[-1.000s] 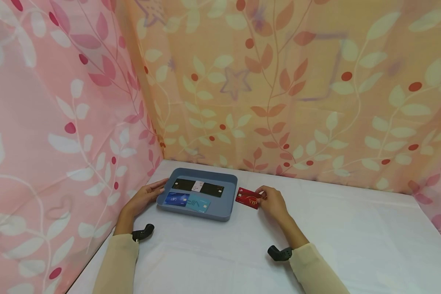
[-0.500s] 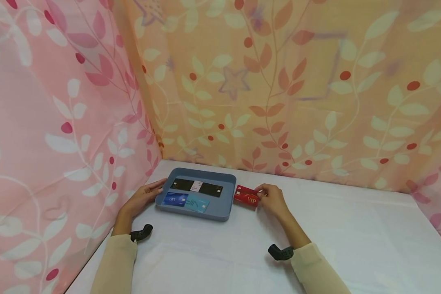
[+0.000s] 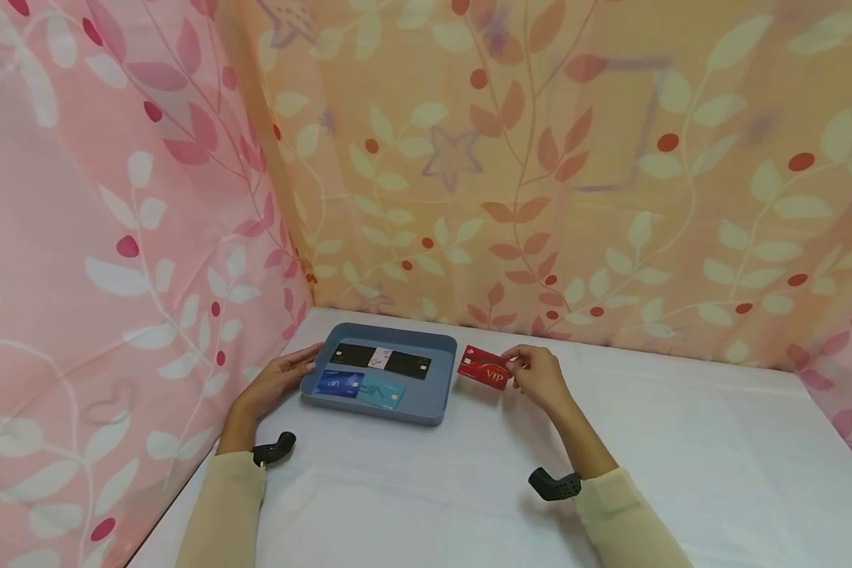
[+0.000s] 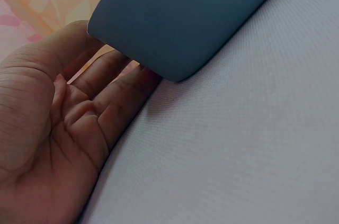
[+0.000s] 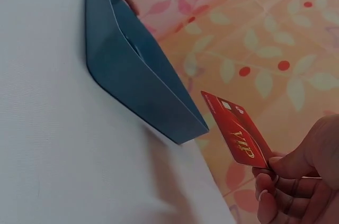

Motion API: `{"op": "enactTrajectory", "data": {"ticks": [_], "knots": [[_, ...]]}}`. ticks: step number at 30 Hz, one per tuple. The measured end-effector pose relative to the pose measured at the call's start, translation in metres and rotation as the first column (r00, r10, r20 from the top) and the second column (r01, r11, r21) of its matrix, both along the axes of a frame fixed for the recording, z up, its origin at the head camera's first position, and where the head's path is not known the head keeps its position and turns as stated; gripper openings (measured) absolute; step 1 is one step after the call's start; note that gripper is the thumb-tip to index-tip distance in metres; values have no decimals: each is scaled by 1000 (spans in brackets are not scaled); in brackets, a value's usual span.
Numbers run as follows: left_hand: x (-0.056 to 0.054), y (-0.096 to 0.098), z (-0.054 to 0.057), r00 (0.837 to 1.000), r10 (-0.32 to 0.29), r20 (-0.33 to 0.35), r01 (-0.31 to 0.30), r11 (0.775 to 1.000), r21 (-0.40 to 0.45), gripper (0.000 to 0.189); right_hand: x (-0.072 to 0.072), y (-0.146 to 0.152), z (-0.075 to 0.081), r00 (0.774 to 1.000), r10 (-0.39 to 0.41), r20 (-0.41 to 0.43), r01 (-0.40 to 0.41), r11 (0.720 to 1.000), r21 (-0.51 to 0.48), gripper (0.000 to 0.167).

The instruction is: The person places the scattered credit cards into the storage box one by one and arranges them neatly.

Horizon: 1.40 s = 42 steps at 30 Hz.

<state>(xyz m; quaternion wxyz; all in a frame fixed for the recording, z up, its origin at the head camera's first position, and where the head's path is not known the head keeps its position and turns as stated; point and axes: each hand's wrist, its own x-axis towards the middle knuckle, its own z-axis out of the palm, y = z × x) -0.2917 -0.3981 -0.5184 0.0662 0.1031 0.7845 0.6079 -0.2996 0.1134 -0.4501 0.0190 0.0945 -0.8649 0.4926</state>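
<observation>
My right hand pinches a red VIP card at one end between thumb and fingers. The card is raised off the table, just right of the blue-grey tray. In the right wrist view the red card shows gold lettering and a chip. At the tray's left side, my left hand rests with its fingers extended along the wall and the thumb at the rim. Inside the tray lie a dark blue card, a light blue card and a black strip with a whitish middle.
A white cloth covers the table. Behind it hangs an orange leaf-patterned curtain, and a pink one stands close along the left. A black wrist device sits on the right sleeve's cuff.
The right hand first brought the red card closer to the tray's right edge, then raised it and drew it slightly away to the right. The left hand stays at the tray.
</observation>
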Motion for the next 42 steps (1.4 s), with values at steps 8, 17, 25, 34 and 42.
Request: {"op": "enactTrajectory", "data": {"ticks": [8,17,25,34,42], "knots": [[-2,-1,-1,1000,-1,-1,1,1000,6,54,6,-5,14,999,34,-18,-33,999,36,15],[-3,0,2,1000,9,5,-9,1000,13,54,10,-16,25,995,92,41,-93,995,21,17],[0,2,3,1000,21,20,-21,1000,14,54,6,-35,27,978,175,109,-173,984,-31,17],[-1,-1,-1,1000,15,24,-16,1000,24,54,0,-59,22,959,245,146,-244,970,-22,15],[-1,0,0,1000,14,17,-14,1000,19,54,-2,-82,16,946,289,147,-291,957,-10,12]]}}
